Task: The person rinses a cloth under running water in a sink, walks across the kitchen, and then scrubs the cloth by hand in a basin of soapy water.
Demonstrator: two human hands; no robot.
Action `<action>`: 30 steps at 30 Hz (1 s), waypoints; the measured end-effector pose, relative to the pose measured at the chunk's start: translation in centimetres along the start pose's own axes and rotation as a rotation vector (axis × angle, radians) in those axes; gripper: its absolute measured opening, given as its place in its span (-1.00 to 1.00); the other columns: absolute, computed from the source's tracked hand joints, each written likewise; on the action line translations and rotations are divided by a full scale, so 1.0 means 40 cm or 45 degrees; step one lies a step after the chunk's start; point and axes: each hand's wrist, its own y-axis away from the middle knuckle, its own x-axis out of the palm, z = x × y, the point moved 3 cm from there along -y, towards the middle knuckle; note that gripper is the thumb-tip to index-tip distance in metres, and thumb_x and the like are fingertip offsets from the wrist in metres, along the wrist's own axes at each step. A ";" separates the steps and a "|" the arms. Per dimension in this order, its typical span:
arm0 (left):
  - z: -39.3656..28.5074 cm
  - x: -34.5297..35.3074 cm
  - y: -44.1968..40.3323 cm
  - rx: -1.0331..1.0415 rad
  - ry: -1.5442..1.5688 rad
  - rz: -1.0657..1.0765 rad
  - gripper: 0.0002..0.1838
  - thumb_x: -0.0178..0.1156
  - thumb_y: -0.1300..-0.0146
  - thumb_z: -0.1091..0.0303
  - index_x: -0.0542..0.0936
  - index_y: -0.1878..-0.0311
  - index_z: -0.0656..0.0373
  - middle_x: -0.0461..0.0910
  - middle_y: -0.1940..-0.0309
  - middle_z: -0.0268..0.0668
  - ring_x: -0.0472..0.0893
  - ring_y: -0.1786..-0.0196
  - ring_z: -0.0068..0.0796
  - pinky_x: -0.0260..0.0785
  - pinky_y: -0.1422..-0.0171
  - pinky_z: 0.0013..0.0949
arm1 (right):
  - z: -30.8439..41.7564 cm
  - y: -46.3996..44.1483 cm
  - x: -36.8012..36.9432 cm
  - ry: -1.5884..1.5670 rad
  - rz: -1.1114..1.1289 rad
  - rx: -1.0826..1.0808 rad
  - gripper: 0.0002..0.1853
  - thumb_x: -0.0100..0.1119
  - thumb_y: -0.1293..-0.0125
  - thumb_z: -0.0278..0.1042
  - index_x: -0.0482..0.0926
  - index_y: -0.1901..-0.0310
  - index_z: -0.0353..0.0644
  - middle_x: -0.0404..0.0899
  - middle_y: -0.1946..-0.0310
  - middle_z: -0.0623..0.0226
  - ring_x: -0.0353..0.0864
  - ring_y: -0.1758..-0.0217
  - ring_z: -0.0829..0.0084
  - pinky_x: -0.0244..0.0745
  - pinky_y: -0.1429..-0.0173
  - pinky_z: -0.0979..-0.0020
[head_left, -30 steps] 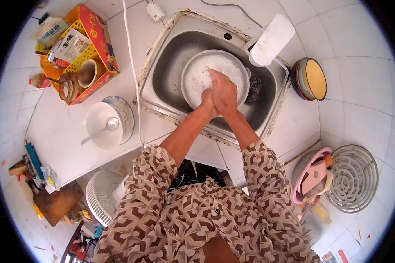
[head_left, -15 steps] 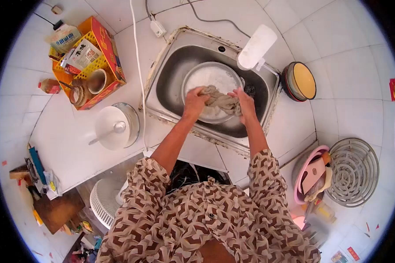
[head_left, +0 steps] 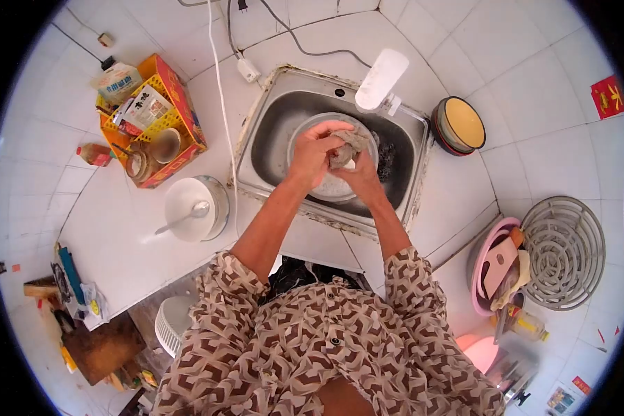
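A crumpled grey-brown cloth (head_left: 348, 147) is bunched between my two hands, above a round metal basin (head_left: 336, 191) standing in the steel sink (head_left: 270, 132). My left hand (head_left: 312, 154) grips the cloth from the left, its fingers bent toward the middle. On the right, my right hand (head_left: 360, 175) is closed around the lower right part of the cloth. A dark scouring pad (head_left: 386, 154) lies in the sink to the right of the basin. The hands hide much of the basin's inside.
Left of the sink stand stacked bowls (head_left: 184, 191) with a spoon (head_left: 200, 209) and an orange box (head_left: 187, 121) of jars and packets. A white faucet (head_left: 381, 80), more bowls (head_left: 463, 123), a pink basin (head_left: 480, 267) and a round rack (head_left: 563, 253) are farther right.
The hands were clasped together over the basin, then held the cloth stretched and twisted between them. Now they are close together with the cloth bunched up. The view has shifted.
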 end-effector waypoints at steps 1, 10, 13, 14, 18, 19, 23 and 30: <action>-0.019 -0.003 0.002 0.024 -0.008 0.031 -0.65 0.04 -0.08 0.66 0.54 0.03 0.25 0.53 0.21 -0.31 0.50 0.25 -0.55 0.38 0.19 -0.51 | -0.003 -0.012 0.004 -0.081 -0.034 -0.010 -0.28 0.33 0.07 -0.45 0.27 -0.18 -0.27 0.42 -0.05 0.22 0.38 -0.15 0.37 0.27 -0.21 0.39; 0.035 -0.205 0.060 -0.678 0.114 -0.201 -0.37 0.04 -0.23 -0.07 0.35 -0.19 0.25 0.40 -0.11 -0.08 0.38 -0.16 -0.16 0.30 -0.15 0.07 | -0.005 -0.047 -0.049 -0.292 -0.512 0.488 -0.53 0.21 0.02 -0.48 0.37 0.01 -0.35 0.49 0.15 0.20 0.50 0.14 0.39 0.42 0.04 0.41; 0.123 -0.174 0.104 -1.215 0.376 0.057 -0.15 -0.06 -0.16 -0.34 0.29 -0.23 0.27 0.33 -0.18 -0.05 0.31 -0.25 -0.07 0.19 -0.22 0.19 | -0.004 -0.039 -0.025 -0.200 -0.543 0.380 -0.52 0.18 0.00 -0.43 0.37 0.00 -0.39 0.49 0.14 0.16 0.49 0.11 0.36 0.38 -0.03 0.39; 0.148 -0.166 0.108 -1.218 0.464 0.057 -0.10 -0.10 -0.13 -0.40 0.27 -0.25 0.27 0.31 -0.21 -0.04 0.29 -0.27 -0.05 0.15 -0.24 0.20 | 0.007 -0.030 -0.012 -0.116 -0.517 0.368 -0.51 0.16 0.00 -0.42 0.35 0.00 -0.40 0.48 0.13 0.09 0.49 0.09 0.29 0.36 -0.07 0.36; 0.150 -0.131 0.095 -0.812 0.826 0.165 -0.03 -0.15 -0.10 -0.48 0.19 -0.30 0.22 0.24 -0.27 -0.10 0.27 -0.29 -0.07 0.07 -0.31 0.19 | 0.009 0.025 0.050 0.546 -0.241 0.109 -0.51 0.08 0.00 -0.40 0.34 -0.01 -0.42 0.40 0.06 -0.09 0.42 -0.04 0.05 0.27 -0.20 0.26; 0.149 -0.130 0.090 -0.743 0.745 0.123 -0.07 -0.11 -0.10 -0.45 0.23 -0.28 0.20 0.28 -0.24 -0.12 0.29 -0.28 -0.10 0.08 -0.31 0.16 | 0.019 0.046 0.059 0.727 -0.088 0.097 -0.53 0.04 0.00 -0.45 0.36 -0.01 -0.42 0.33 0.07 -0.10 0.37 -0.03 0.00 0.30 -0.15 0.18; 0.193 -0.140 0.063 -0.598 0.542 -0.076 -0.38 0.04 -0.20 -0.20 0.38 -0.10 0.14 0.44 -0.06 -0.23 0.42 -0.14 -0.27 0.24 -0.21 -0.03 | 0.017 0.066 0.068 0.927 0.267 0.035 -0.54 0.06 0.03 -0.49 0.38 0.00 -0.38 0.29 0.14 0.02 0.35 0.05 0.04 0.31 -0.08 0.15; 0.210 -0.140 0.022 -0.657 0.731 -0.215 -0.68 0.11 -0.25 0.10 0.47 0.07 0.12 0.55 0.18 -0.28 0.56 0.10 -0.31 0.40 -0.05 -0.17 | 0.125 0.087 0.020 0.985 0.409 -0.298 -0.35 0.14 0.08 -0.47 0.29 -0.18 -0.22 0.26 -0.07 0.04 0.22 -0.19 0.05 0.09 -0.27 0.11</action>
